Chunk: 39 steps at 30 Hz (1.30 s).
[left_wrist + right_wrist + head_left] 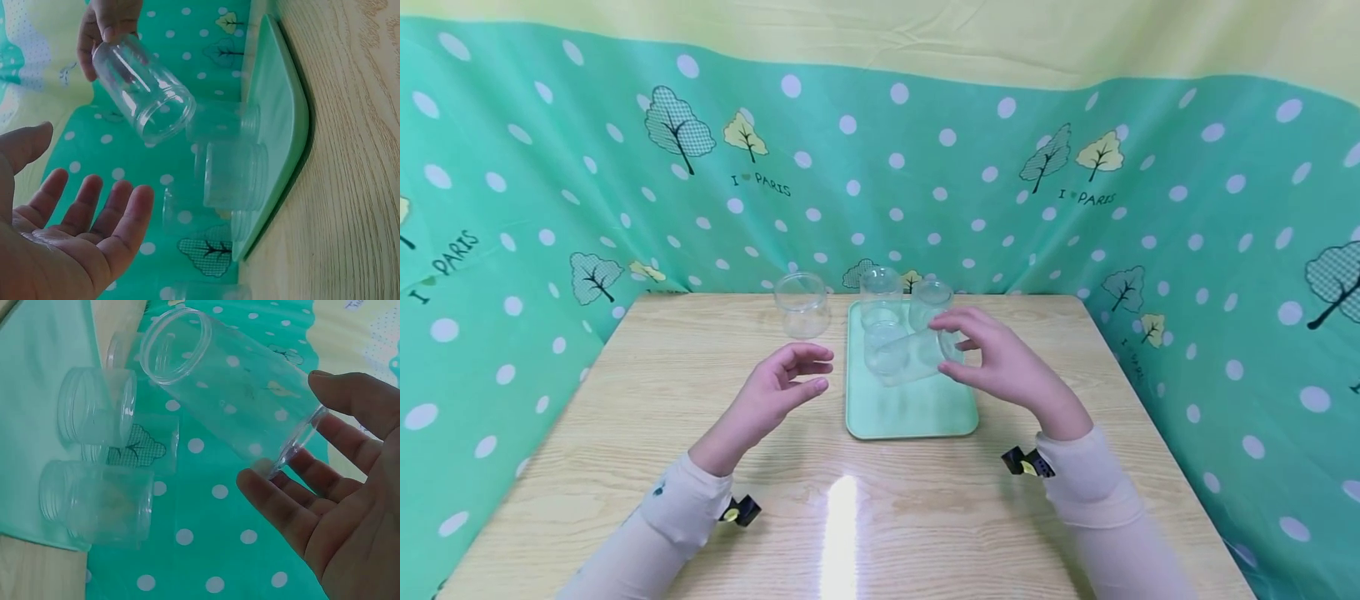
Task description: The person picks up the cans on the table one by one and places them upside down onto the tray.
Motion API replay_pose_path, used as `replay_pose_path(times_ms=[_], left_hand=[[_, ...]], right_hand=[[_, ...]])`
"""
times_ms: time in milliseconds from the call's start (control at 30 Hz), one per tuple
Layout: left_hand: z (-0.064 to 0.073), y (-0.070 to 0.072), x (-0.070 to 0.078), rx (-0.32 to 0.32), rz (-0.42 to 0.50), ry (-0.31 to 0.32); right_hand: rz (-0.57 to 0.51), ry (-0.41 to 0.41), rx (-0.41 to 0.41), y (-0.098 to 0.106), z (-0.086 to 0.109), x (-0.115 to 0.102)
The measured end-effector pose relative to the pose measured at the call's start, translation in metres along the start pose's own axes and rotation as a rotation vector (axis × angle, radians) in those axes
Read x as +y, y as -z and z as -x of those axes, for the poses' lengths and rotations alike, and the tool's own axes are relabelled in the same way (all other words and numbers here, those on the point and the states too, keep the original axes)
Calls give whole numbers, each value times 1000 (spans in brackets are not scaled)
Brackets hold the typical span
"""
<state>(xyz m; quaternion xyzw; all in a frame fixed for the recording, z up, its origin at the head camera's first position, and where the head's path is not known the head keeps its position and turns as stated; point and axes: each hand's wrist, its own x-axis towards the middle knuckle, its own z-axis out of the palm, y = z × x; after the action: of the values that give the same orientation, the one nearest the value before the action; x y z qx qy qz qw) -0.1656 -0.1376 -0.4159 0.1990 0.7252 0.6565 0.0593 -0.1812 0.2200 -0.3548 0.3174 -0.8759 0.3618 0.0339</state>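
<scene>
My right hand (996, 358) holds a clear jar (240, 394) by its base, thumb on one side and fingers on the other. The jar is tilted, its threaded mouth pointing left and downward in the head view. Nothing is in my left hand (782, 387); its fingers are loosely bent, left of the green tray (910, 421), with the palm showing in the left wrist view. On the tray, below and behind the held jar, several more clear jars (234, 175) stand with their threaded mouths down.
A short, wide clear jar (802, 308) stands on the wooden table (700, 367) left of the tray. Behind the table hangs a green dotted cloth (820, 192), which continues along both sides. A bright light reflection lies on the tabletop in front.
</scene>
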Motion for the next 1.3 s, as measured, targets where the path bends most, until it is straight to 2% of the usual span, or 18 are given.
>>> replay_pose_path(times_ms=[433, 733, 1000, 1133, 1300], left_hand=[[3, 13, 9, 8, -94, -6], [2, 14, 12, -28, -82, -6], [2, 13, 14, -45, -89, -14], [3, 13, 14, -44, -101, -11], [4, 13, 13, -48, -104, -3]], right_hand=[[248, -6, -149, 21, -15, -10], [299, -57, -246, 24, -23, -15], [383, -147, -333, 20, -30, -17], [426, -156, -378, 18, -35, -16], [430, -158, -419, 14, -41, -14]])
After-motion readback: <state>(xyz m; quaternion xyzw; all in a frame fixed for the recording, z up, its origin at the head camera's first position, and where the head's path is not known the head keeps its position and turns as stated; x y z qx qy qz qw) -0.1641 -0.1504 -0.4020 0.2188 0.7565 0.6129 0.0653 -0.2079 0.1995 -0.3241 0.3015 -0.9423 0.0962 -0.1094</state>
